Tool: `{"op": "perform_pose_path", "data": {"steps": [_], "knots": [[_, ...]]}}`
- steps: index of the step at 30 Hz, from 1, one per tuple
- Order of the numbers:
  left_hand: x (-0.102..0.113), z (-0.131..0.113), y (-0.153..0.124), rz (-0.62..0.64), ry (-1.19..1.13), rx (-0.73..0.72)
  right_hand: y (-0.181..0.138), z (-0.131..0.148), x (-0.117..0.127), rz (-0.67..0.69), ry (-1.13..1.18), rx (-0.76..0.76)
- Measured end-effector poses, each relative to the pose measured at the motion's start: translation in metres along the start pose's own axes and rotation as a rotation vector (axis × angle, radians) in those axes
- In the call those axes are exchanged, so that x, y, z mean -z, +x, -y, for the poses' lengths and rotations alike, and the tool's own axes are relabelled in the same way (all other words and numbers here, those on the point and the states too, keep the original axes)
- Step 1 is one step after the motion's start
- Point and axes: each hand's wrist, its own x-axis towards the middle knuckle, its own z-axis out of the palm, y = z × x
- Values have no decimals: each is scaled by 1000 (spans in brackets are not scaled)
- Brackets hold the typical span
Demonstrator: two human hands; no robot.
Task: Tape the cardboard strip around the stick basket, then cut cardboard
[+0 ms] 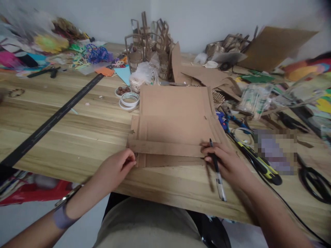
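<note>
left hand (120, 166), lower left of centre: fingers curled at left end of cardboard strip (165, 148), grip cannot be told | right hand (228, 162), lower right of centre: fingers closed round 1 pen (218, 170), near strip's right end | cardboard sheet (176, 110): mid-frame, under strip

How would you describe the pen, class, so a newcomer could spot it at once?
On the wooden table, find the big cardboard sheet. By its near right corner, the right hand holds the pen. Unlike the yellow-and-black utility knife farther right, it is slim, black and clear.
</note>
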Motion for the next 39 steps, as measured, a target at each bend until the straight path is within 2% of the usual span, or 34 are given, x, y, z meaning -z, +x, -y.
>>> {"op": "perform_pose_path", "data": {"steps": [3, 5, 8, 10, 13, 17, 22, 32, 39], "knots": [[4, -8, -4, -36, 92, -21, 2, 3, -5, -4, 13, 22], [11, -9, -10, -125, 164, -41, 4, 4, -8, -2, 22, 37], [18, -5, -15, -280, 265, -223, 6, 3, -12, 8, 43, 58], [16, -1, -14, -323, 326, -367, 8, 2, -16, 15, 60, 81], [7, 6, -9, -278, 379, -458, 10, 2, -23, 30, 72, 111], [-3, 13, -4, -197, 426, -466, 10, 7, -25, 38, 76, 108], [-4, 19, -3, -133, 452, -496, 11, 11, -24, 33, 62, 116], [-6, 25, -5, -185, 589, -627, 11, 13, -21, 17, 15, 182], [-11, 29, -5, -194, 614, -645, 11, 15, -21, 18, 19, 193]]}}
